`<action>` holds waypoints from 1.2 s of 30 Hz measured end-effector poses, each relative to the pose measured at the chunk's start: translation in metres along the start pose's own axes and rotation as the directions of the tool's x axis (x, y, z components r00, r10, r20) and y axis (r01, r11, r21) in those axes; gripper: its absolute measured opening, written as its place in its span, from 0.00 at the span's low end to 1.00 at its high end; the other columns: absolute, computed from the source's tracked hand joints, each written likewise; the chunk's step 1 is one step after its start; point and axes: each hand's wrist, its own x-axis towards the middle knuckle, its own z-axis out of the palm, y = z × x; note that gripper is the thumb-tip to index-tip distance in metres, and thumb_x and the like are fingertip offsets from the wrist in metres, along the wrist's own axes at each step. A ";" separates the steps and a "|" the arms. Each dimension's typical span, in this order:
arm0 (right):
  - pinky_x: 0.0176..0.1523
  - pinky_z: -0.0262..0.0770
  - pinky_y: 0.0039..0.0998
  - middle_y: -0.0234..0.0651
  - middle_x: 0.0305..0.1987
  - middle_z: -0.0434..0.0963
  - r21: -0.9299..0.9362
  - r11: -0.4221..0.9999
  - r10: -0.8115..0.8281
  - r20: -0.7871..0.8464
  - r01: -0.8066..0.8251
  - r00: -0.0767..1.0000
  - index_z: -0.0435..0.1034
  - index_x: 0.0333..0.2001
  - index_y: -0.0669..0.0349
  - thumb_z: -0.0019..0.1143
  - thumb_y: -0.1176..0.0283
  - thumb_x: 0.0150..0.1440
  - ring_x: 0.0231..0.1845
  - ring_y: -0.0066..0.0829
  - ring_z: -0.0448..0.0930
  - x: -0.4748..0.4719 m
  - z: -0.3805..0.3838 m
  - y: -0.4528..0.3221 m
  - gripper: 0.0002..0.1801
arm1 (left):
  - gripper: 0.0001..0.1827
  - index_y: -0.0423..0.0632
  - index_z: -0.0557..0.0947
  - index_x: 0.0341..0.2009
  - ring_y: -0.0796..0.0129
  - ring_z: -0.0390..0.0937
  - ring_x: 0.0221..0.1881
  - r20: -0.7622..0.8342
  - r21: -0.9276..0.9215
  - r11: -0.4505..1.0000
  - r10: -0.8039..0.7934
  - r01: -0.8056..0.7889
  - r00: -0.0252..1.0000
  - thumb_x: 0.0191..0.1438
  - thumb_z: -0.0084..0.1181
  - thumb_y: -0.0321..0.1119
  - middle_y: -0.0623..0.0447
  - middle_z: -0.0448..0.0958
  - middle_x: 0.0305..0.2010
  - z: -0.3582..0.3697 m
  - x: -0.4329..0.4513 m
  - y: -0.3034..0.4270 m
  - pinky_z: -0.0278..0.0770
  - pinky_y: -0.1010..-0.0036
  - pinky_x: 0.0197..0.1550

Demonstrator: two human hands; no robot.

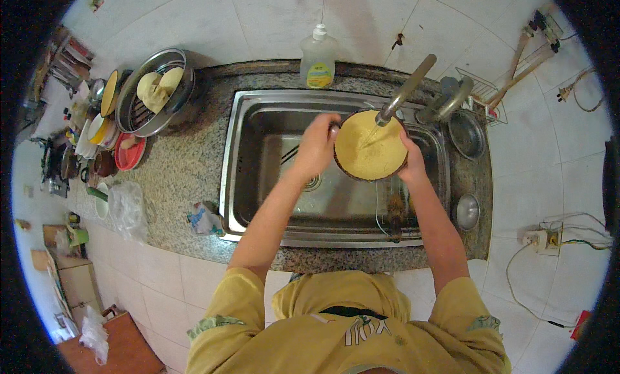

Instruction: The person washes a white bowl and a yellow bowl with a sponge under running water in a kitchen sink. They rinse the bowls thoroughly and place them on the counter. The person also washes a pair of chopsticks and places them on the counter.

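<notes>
Both my hands hold a round pot or bowl with a yellow inside and a dark rim, above the sink. My left hand grips its left side, and my right hand clasps the right edge. The metal faucet reaches over it, its mouth above the yellow inside, and a thin stream of water runs in. Below lies the stainless steel sink, where dark sticks show left of my wrist. A brown, blurred item rests at the sink's right part, partly behind a wire frame.
A dish soap bottle stands behind the sink. Pale dough-like pieces sit in a steel steamer pot on the left counter, near a red dish and plastic bags. Metal bowls and a wire rack are at right.
</notes>
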 end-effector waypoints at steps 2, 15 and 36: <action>0.48 0.65 0.35 0.36 0.46 0.68 -0.003 1.000 -0.003 0.034 0.003 0.999 0.60 0.47 0.60 0.45 0.60 0.51 0.46 0.34 0.69 -0.001 -0.002 0.003 0.22 | 0.10 0.41 0.67 0.40 0.58 0.70 0.37 -0.043 -0.001 0.998 0.062 -0.062 0.997 0.52 0.38 0.29 0.46 0.71 0.34 -0.004 0.030 -0.004 0.67 0.70 0.38; 0.50 0.63 0.33 0.35 0.49 0.65 0.109 0.993 -0.047 0.094 0.037 0.994 0.56 0.50 0.60 0.41 0.60 0.53 0.48 0.32 0.67 -0.013 -0.002 0.029 0.23 | 0.05 0.43 0.70 0.32 0.72 0.69 0.29 0.328 -0.593 0.774 -0.023 0.225 0.944 0.52 0.41 0.29 0.54 0.71 0.26 0.049 0.069 0.004 0.67 0.78 0.34; 0.48 0.65 0.36 0.36 0.45 0.68 0.112 0.993 0.009 0.112 -0.022 0.994 0.59 0.47 0.59 0.45 0.61 0.50 0.45 0.35 0.69 0.012 0.005 0.048 0.22 | 0.12 0.42 0.74 0.33 0.75 0.66 0.25 0.054 -0.288 0.851 -0.443 0.439 0.895 0.46 0.53 0.36 0.58 0.71 0.24 -0.006 0.047 -0.020 0.63 0.81 0.28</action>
